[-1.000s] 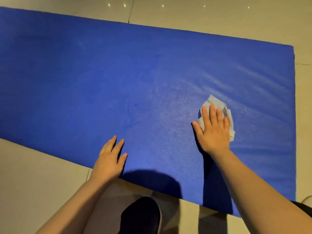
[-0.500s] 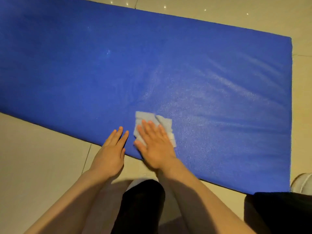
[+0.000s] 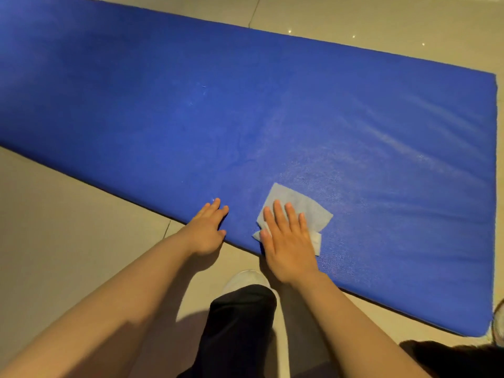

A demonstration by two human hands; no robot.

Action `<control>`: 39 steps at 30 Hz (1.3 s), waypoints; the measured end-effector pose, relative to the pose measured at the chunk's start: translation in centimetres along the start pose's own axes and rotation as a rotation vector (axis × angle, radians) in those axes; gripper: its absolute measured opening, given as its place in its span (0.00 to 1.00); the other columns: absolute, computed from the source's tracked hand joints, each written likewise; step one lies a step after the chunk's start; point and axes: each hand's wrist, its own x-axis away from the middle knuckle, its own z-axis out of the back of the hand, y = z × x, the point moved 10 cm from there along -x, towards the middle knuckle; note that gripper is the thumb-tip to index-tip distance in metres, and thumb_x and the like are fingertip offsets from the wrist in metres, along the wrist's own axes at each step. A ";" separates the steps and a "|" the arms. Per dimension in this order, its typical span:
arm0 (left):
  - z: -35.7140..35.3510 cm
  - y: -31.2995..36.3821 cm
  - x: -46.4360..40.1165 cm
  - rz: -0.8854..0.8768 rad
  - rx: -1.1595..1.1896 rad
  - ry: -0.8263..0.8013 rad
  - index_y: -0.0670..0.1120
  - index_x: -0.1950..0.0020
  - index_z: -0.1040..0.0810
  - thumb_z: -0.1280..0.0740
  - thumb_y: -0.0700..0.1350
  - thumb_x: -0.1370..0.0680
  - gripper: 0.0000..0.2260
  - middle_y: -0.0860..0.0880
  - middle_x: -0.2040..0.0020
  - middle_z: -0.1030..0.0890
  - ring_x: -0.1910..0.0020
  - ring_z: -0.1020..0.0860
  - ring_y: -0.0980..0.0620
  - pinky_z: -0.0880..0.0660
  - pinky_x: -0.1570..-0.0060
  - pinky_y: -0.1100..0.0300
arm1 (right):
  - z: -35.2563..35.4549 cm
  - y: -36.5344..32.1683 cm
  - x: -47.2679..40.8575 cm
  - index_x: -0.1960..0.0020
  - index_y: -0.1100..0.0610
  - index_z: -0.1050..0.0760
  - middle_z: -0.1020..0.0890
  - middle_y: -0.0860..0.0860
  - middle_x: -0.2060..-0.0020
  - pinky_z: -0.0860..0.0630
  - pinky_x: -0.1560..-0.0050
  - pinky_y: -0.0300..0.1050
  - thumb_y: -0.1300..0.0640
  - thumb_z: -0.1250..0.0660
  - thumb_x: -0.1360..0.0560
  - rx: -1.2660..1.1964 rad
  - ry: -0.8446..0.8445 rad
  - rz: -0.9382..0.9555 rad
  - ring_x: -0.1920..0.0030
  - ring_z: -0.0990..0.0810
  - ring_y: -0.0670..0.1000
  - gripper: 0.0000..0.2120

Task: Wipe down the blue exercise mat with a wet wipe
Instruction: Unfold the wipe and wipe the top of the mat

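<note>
Left forearm enters from bottom left, bare, angled up and right; left hand (image 3: pixel 207 231) lies palm down at the near edge of the large blue padded exercise mat (image 3: pixel 272 110), fingers (image 3: pixel 215 207) straight and close together on the blue surface, heel of the hand over the beige tiled floor (image 3: pixel 68 227); it holds nothing, flat and relaxed. Between the arms a black trouser leg (image 3: pixel 240 331) and a white shoe toe (image 3: pixel 245 278) stand on the floor just short of the mat edge. Right forearm comes from bottom right, angled up and left; right hand (image 3: pixel 289 241) is flat, palm down, fingers spread slightly and straight, pressing a pale crumpled white wet wipe (image 3: pixel 300 207) onto the mat near its front edge; wipe sticks out past the fingertips and to the right of the hand, one corner beside the thumb. Mat lies flat on the floor, running diagonally from upper left to lower right; sheen streaks show on its right half. Against half a second ago: right hand and wipe sit at much the same spot near the front edge, just right of the left hand; gap between the two hands is wider; wipe looks more spread out; left hand stays planted at the edge; a second ago the wipe was farther right and deeper on the mat.
</note>
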 end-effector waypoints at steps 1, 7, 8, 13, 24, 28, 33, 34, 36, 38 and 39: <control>0.1 0.0 0.0 0.009 0.001 -0.028 0.47 0.20 0.55 0.45 0.45 0.15 0.28 0.48 0.20 0.61 0.21 0.59 0.48 0.56 0.25 0.54 | -0.8 -1.9 0.0 0.20 0.53 0.52 0.53 0.51 0.21 0.73 0.28 0.48 0.35 0.85 0.32 -0.007 -0.050 0.090 0.21 0.60 0.55 0.49; -0.8 0.2 0.7 0.043 -0.079 -0.087 0.47 0.20 0.59 0.45 0.44 0.15 0.29 0.48 0.21 0.63 0.21 0.59 0.47 0.55 0.25 0.53 | -0.8 -1.8 0.8 0.20 0.48 0.53 0.57 0.42 0.23 0.73 0.29 0.40 0.36 0.80 0.30 0.014 -0.140 0.261 0.22 0.60 0.47 0.43; -1.1 0.1 0.8 0.043 -0.121 -0.083 0.47 0.20 0.60 0.46 0.43 0.15 0.29 0.48 0.21 0.64 0.21 0.60 0.47 0.55 0.24 0.52 | -0.2 -0.3 1.3 0.21 0.48 0.52 0.56 0.41 0.24 0.73 0.29 0.39 0.36 0.80 0.29 0.021 -0.103 0.228 0.21 0.57 0.47 0.43; -1.8 0.0 0.9 0.038 -0.210 -0.056 0.48 0.21 0.63 0.47 0.47 0.15 0.29 0.48 0.22 0.67 0.22 0.62 0.47 0.56 0.24 0.52 | 2.7 9.2 6.5 0.22 0.48 0.56 0.56 0.44 0.24 0.65 0.24 0.43 0.35 0.73 0.24 0.001 0.076 -0.172 0.22 0.59 0.47 0.34; -2.3 -0.1 0.9 0.037 -0.135 -0.013 0.49 0.20 0.62 0.49 0.50 0.15 0.28 0.48 0.21 0.65 0.21 0.61 0.47 0.53 0.23 0.46 | 0.3 2.5 7.4 0.25 0.43 0.66 0.66 0.41 0.26 0.75 0.29 0.43 0.35 0.81 0.29 0.106 -0.190 0.094 0.25 0.71 0.48 0.34; -2.9 0.4 1.4 0.051 -0.140 0.077 0.48 0.20 0.61 0.50 0.52 0.15 0.28 0.47 0.21 0.64 0.21 0.61 0.45 0.53 0.24 0.50 | 2.1 7.5 10.4 0.25 0.43 0.66 0.67 0.40 0.27 0.76 0.32 0.41 0.35 0.79 0.29 0.247 -0.365 0.154 0.25 0.70 0.45 0.34; -3.5 0.8 1.7 0.070 -0.069 0.144 0.46 0.20 0.60 0.50 0.51 0.15 0.28 0.45 0.21 0.63 0.22 0.61 0.44 0.56 0.24 0.49 | 4.9 13.8 15.0 0.27 0.42 0.71 0.70 0.41 0.28 0.73 0.33 0.39 0.32 0.86 0.41 0.439 -0.735 0.149 0.27 0.71 0.45 0.43; -3.7 1.0 1.8 0.080 -0.042 0.125 0.46 0.20 0.59 0.50 0.51 0.15 0.28 0.44 0.21 0.63 0.22 0.61 0.43 0.56 0.24 0.49 | 5.3 14.8 15.6 0.25 0.43 0.69 0.69 0.42 0.26 0.70 0.31 0.40 0.31 0.87 0.44 0.470 -0.805 0.140 0.25 0.69 0.45 0.48; -3.9 1.4 1.9 0.110 -0.041 0.095 0.45 0.20 0.58 0.50 0.54 0.16 0.28 0.44 0.20 0.61 0.22 0.60 0.42 0.54 0.24 0.47 | 6.5 16.3 16.4 0.21 0.45 0.63 0.64 0.44 0.22 0.66 0.29 0.39 0.30 0.82 0.41 0.503 -0.920 0.080 0.22 0.63 0.46 0.51; -3.4 2.6 2.2 0.112 -0.093 0.101 0.46 0.20 0.53 0.49 0.57 0.17 0.29 0.43 0.20 0.56 0.21 0.55 0.42 0.49 0.24 0.46 | 8.1 16.8 16.6 0.20 0.47 0.51 0.52 0.46 0.20 0.57 0.25 0.41 0.33 0.69 0.25 0.402 -0.955 -0.030 0.21 0.52 0.48 0.38; -2.7 4.1 2.5 0.070 -0.109 0.120 0.47 0.20 0.51 0.47 0.58 0.17 0.29 0.43 0.20 0.53 0.21 0.52 0.43 0.47 0.24 0.46 | 9.3 16.6 16.4 0.22 0.48 0.43 0.42 0.48 0.22 0.49 0.25 0.43 0.36 0.63 0.21 0.282 -0.910 -0.099 0.23 0.43 0.50 0.33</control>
